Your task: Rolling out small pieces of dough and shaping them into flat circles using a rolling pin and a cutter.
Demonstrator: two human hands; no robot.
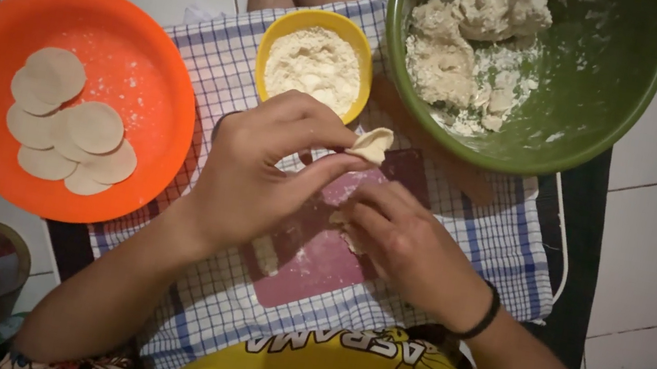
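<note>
Head view, landmark = dark red flat board (327,270) on checked cloth.

Large green round bowl (596,97), dough lump and loose flour inside, beyond board to right: rim overhangs cloth; elbow knock could tip it.

Orange round plastic plate (162,56), left of board, pale dough discs (69,125) overlapping: likely to stick together.

Small yellow bowl of flour (315,65) just beyond board, near knuckles: easy spill.

Left hand (259,172): fingertips pinched on thin folded dough round (372,144) above board's far edge; tight pinch may tear it.

Right hand (399,242): fingers curled together, pressing dough scrap on board.
</note>
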